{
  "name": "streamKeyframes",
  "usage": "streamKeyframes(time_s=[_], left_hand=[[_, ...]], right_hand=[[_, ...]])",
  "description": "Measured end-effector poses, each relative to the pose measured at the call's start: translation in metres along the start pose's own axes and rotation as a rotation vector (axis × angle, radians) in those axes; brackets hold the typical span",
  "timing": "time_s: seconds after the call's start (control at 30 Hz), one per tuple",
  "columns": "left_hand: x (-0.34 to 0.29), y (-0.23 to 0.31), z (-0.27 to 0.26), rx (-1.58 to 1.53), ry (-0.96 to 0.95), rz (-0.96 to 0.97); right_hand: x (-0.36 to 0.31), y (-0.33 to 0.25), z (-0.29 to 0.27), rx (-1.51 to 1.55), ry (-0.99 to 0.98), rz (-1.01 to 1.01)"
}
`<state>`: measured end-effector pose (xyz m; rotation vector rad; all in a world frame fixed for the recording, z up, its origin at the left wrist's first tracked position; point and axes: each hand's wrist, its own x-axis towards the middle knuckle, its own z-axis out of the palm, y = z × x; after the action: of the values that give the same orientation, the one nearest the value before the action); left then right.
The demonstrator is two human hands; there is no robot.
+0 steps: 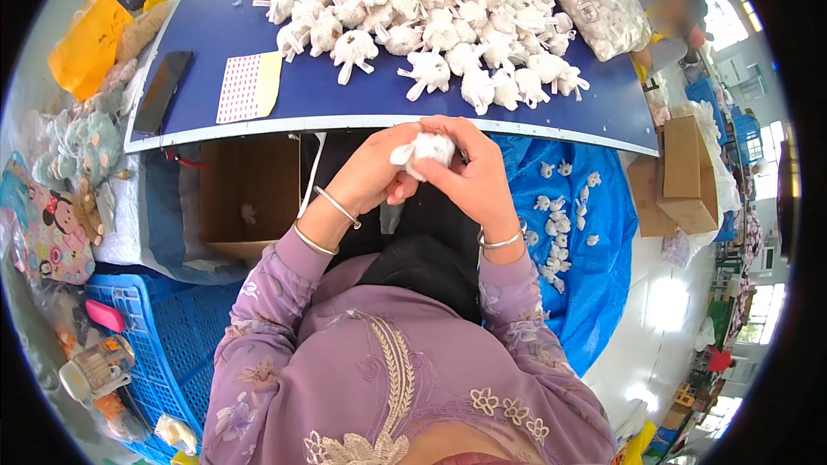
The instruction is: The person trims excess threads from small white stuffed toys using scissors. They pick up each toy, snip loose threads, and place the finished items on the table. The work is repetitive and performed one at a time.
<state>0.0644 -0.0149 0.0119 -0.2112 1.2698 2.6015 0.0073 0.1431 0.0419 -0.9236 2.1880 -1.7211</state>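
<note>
In front of my chest, just off the table's near edge, I hold a small white plush rabbit head (433,148) with both hands. My left hand (376,170) closes on its eared side, fingers curled. My right hand (472,174) wraps round the other side, with the thumb pressed on the plush. Fingers cover part of the head, and whether anything else is pinched there is hidden. Beyond my hands, a heap of similar white plush rabbit heads (405,13) lies on the blue table (345,105).
A sheet of red-marked stickers (244,90) and a black phone-like object (164,91) lie on the table's left. A filled plastic bag (600,10) rests at right. Below are a cardboard box (250,247), a blue crate (164,327) and a blue tarp (603,293) holding more heads.
</note>
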Motion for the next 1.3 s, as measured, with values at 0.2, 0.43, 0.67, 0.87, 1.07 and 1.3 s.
streamKeyframes(time_s=[0.2, 0.43, 0.67, 0.87, 1.07, 1.3], left_hand=[[-0.014, 0.007, 0.014, 0.013, -0.008, 0.127], [-0.015, 0.002, 0.014, 0.019, 0.027, 0.18], [-0.015, 0.0, 0.017, -0.017, 0.129, 0.221], [-0.008, -0.003, 0.016, -0.158, 0.141, 0.269], [-0.006, -0.005, 0.016, -0.204, 0.168, 0.306], [-0.006, -0.002, 0.011, -0.111, 0.207, 0.279]], right_hand=[[-0.003, -0.002, 0.003, 0.115, 0.14, 0.13], [-0.008, 0.002, 0.006, 0.198, 0.239, 0.12], [-0.01, 0.001, 0.008, -0.078, 0.336, -0.13], [-0.016, -0.008, 0.014, 0.103, 0.357, -0.082], [-0.018, -0.003, 0.015, 0.159, 0.35, -0.091], [-0.01, 0.006, -0.006, 0.319, 0.295, 0.165]])
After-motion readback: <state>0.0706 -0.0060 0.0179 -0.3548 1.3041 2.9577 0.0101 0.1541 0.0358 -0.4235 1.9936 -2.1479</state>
